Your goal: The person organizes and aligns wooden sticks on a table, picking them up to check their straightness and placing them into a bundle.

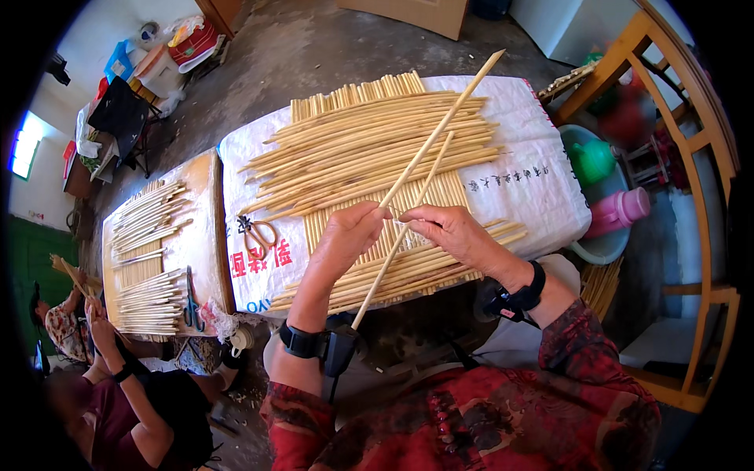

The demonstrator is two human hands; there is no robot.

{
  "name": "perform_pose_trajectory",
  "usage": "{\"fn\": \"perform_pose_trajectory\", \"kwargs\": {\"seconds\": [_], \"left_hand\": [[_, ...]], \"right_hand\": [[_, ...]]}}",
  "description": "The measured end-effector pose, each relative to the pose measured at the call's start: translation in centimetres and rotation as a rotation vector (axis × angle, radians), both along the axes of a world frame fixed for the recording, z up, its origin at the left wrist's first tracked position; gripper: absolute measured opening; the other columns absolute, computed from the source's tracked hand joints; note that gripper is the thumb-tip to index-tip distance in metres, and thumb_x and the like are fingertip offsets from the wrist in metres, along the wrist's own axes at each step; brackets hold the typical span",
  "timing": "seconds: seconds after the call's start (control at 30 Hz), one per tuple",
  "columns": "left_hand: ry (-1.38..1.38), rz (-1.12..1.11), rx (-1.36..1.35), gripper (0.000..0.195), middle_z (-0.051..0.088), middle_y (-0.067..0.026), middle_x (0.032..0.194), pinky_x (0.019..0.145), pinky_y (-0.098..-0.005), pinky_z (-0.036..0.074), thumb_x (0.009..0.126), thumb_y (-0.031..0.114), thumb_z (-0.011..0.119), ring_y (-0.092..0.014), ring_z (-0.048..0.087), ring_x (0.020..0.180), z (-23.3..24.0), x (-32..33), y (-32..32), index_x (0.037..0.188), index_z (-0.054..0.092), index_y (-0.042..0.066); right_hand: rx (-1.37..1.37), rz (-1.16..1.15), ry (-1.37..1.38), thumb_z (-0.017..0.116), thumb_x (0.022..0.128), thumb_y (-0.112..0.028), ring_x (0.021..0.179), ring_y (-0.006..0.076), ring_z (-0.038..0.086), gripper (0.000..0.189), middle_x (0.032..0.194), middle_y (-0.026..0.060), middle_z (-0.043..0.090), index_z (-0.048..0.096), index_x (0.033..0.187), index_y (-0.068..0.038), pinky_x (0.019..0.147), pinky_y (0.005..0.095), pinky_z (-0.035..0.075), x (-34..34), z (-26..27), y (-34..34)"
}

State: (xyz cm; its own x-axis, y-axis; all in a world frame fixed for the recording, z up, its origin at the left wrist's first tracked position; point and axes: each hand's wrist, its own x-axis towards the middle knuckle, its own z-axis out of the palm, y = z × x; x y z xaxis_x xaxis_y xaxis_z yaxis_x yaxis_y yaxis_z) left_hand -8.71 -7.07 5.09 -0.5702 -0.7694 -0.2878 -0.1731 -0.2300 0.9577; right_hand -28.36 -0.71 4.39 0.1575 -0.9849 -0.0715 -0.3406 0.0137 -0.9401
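Observation:
My left hand point(353, 232) grips the lower end of a long pale plant stalk point(442, 128), which slants up and away to the right. With thumb and fingertips my right hand point(453, 231) pinches a second, thinner stalk point(380, 275) that runs down towards my lap. A fine strand seems to stretch between the fingertips of both hands, too small to make out clearly. Beneath lie a layer of peeled stalks point(371, 138) and a row of crosswise stalks point(450, 187). More stalks point(353, 285) lie along the near edge.
A white woven sack with printed writing covers the table point(530, 135). Scissors point(259, 238) lie left of my hands. Another table point(203, 194) holds stalks and dark-handled scissors point(191, 306); a co-worker point(118, 406) sits beside it. At right are a basin point(607, 250) with thermos flasks and a wooden chair point(695, 147).

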Motion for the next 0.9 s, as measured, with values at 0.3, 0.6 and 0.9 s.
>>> {"fn": "perform_pose_trajectory", "kwargs": {"seconds": [0.3,0.6,0.9], "left_hand": [[-0.071,0.037,-0.151,0.025,0.041,0.0046,0.059,0.049,-0.0201,0.030,0.092,0.020,0.049,-0.004,0.036,0.054,-0.4,-0.2,0.0,0.090,0.063,0.000],[-0.084,0.051,-0.112,0.023,0.041,0.0032,0.058,0.050,-0.0218,0.033,0.090,0.018,0.050,-0.006,0.037,0.054,-1.4,-0.6,0.2,0.089,0.063,-0.001],[-0.098,0.032,-0.135,0.023,0.040,0.0022,0.057,0.050,-0.0235,0.033,0.091,0.018,0.048,-0.007,0.038,0.054,-1.2,-0.4,0.2,0.089,0.063,0.000]], "right_hand": [[0.114,-0.002,-0.034,0.054,0.089,-0.018,0.057,0.0087,0.048,0.021,0.062,0.0028,0.051,0.063,0.103,-0.004,0.054,0.0238,0.042,-0.6,-0.2,-0.6],[-0.076,0.001,0.012,0.055,0.088,-0.018,0.072,0.0231,0.062,0.020,0.077,0.0127,0.063,0.063,0.096,-0.002,0.065,0.0286,0.047,-0.2,-1.3,-0.3],[-0.119,-0.012,0.054,0.051,0.090,-0.020,0.071,0.0239,0.061,0.022,0.076,0.0134,0.062,0.062,0.092,-0.002,0.065,0.0300,0.046,0.1,-1.4,-0.3]]}}
